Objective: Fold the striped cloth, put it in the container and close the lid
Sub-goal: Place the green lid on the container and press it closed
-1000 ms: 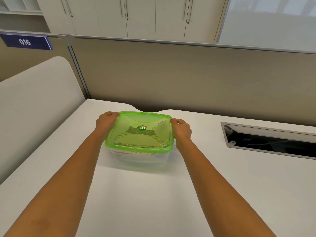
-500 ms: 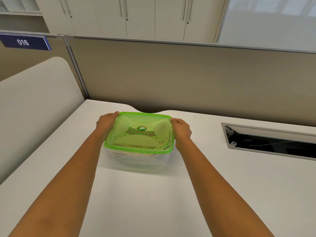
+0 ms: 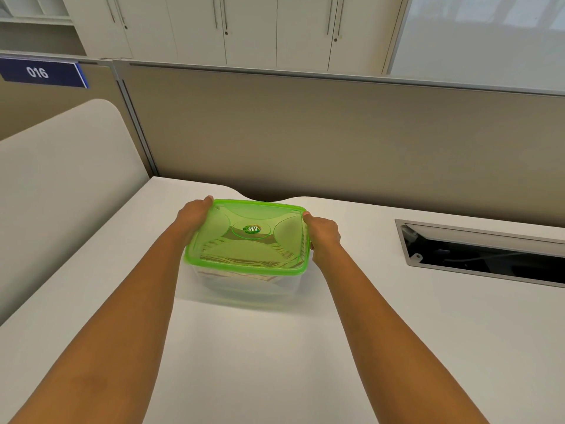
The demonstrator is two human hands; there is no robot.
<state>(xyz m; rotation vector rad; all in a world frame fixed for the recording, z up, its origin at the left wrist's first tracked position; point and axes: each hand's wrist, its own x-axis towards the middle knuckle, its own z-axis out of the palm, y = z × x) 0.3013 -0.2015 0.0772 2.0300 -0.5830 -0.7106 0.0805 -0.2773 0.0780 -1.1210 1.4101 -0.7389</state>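
Observation:
A clear plastic container (image 3: 244,284) stands on the white desk, topped by a translucent green lid (image 3: 247,237) with a round sticker in its middle. The striped cloth (image 3: 244,261) lies folded inside and shows through the lid and the front wall. My left hand (image 3: 194,214) grips the lid's left edge with fingers curled over the far left corner. My right hand (image 3: 322,232) grips the right edge the same way. The lid sits flat over the rim all round.
The white desk (image 3: 275,347) stretches toward me in front of the container. A cable slot (image 3: 483,254) with a grey frame is sunk into the desk at the right. A beige partition (image 3: 336,142) backs the desk, and a rounded divider (image 3: 61,185) stands at the left.
Both hands stay on the lid's sides. The container and hands have barely shifted; only the head view has moved slightly.

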